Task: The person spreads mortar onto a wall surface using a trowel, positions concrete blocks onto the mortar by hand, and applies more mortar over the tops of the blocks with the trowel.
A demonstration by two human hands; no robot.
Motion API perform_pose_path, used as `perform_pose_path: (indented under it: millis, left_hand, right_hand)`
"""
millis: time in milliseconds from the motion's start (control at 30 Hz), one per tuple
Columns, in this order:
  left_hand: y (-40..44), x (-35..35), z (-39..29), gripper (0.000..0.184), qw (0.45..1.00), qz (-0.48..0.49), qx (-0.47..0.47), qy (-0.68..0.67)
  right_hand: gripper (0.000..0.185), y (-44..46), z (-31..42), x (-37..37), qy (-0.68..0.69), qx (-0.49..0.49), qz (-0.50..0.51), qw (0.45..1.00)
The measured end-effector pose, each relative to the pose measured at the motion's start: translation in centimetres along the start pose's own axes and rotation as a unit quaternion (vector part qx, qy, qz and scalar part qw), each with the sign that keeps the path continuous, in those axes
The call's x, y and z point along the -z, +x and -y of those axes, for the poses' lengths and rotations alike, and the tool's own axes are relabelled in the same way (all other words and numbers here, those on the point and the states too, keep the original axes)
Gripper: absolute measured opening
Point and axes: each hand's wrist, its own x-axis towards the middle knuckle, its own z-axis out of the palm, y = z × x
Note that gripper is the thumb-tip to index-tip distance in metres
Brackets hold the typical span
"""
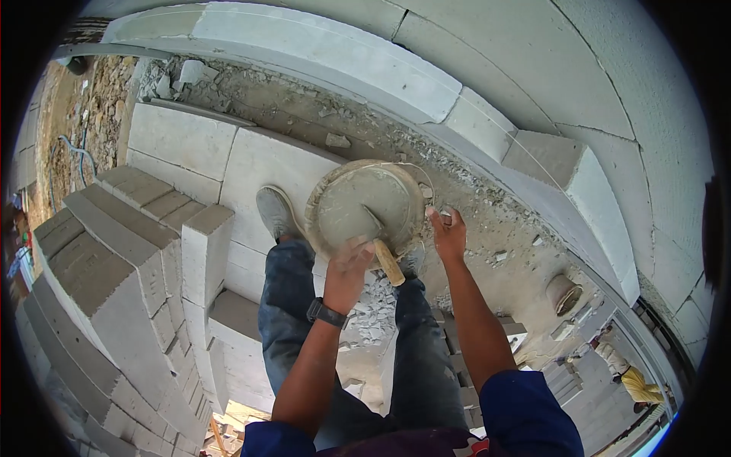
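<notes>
A round bucket of wet grey mortar (343, 207) stands between my feet. A trowel (390, 263) rests in it, blade in the mortar and wooden handle sticking out over the near rim. My left hand (350, 273), with a dark watch on the wrist, is over the near rim beside the trowel handle. Its fingers look stretched out and slightly blurred, with nothing visible in them. On the bucket's right side, my right hand (448, 232) has its fingers pinched at the thin wire bucket handle (431, 183), which arcs up from the rim.
Stacked grey blocks (114, 266) rise on the left. A low course of blocks (183, 141) lies under my left shoe (276, 212). A curved-looking block wall (327, 46) with a string line runs along the far side. Rubble, another bucket (563, 295) and a person (640, 385) are at right.
</notes>
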Motion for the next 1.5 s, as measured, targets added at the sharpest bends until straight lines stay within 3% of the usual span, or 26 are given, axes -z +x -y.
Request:
perform_pose_path:
  millis: [100,200,300,367,433,633,733,833,900,967,1033,1133,1233,1367,1500]
  left_hand:
    - [-0.1,-0.3,0.8,0.043,1.000,0.022,-0.002,-0.014]
    - [0.1,-0.1,1.5,0.043,0.999,0.030,-0.005,-0.013]
    - [0.4,0.0,2.0,0.042,0.999,0.023,-0.021,-0.036]
    - [0.2,0.2,1.5,0.040,1.000,0.008,0.007,-0.020]
    - [0.4,0.0,1.3,0.039,1.000,0.004,0.018,-0.008]
    - [0.4,-0.3,2.5,0.039,0.999,0.016,-0.034,0.012]
    - [0.0,-0.3,2.2,0.038,0.996,0.002,-0.066,0.063]
    - [-0.7,-0.5,-0.2,0.039,0.986,-0.056,-0.113,0.105]
    - [-0.4,-0.2,0.5,0.040,0.962,-0.125,-0.191,0.149]
    - [-0.4,0.4,0.7,0.043,0.961,-0.134,-0.200,0.136]
    - [0.0,0.6,0.6,0.044,0.964,-0.142,-0.198,0.110]
    - [-0.2,0.6,0.3,0.045,0.973,-0.138,-0.171,0.066]
    - [-0.2,0.4,-0.3,0.050,0.977,-0.130,-0.154,0.069]
    - [-0.2,0.0,0.1,0.055,0.970,-0.148,-0.161,0.109]
    - [-0.5,-0.8,-0.6,0.057,0.975,-0.133,-0.156,0.083]
  right_hand:
    - [0.071,0.8,1.3,-1.3,-0.032,-0.023,-0.011,0.999]
    - [0.069,-1.3,0.5,-1.5,-0.098,0.114,-0.162,0.975]
    - [0.059,-7.5,4.1,1.1,-0.150,0.331,-0.136,0.922]
    - [0.046,-10.7,4.2,1.0,-0.204,0.252,0.085,0.942]
    - [0.050,-12.9,4.8,-0.5,-0.368,0.232,0.159,0.886]
    - [0.053,-13.1,5.2,-6.8,-0.413,0.084,0.266,0.867]
    - [0.051,-10.9,6.0,-8.9,-0.369,0.081,0.304,0.875]
    - [0.054,-9.8,7.2,-10.9,-0.376,0.064,0.214,0.899]
    - [0.059,-10.2,7.9,-11.0,-0.393,0.060,0.216,0.892]
    - [0.057,-10.4,7.6,-10.1,-0.388,0.081,0.218,0.892]
    - [0.050,-10.0,6.2,-7.4,-0.355,0.131,0.219,0.899]
    - [0.053,-10.1,9.6,-0.5,-0.185,0.016,0.349,0.918]
    - [0.068,-11.2,10.7,4.4,-0.078,-0.106,0.402,0.906]
    - [0.069,-11.7,5.1,7.7,0.002,-0.082,0.394,0.915]
    - [0.069,-11.9,6.1,12.0,0.023,-0.058,0.367,0.928]
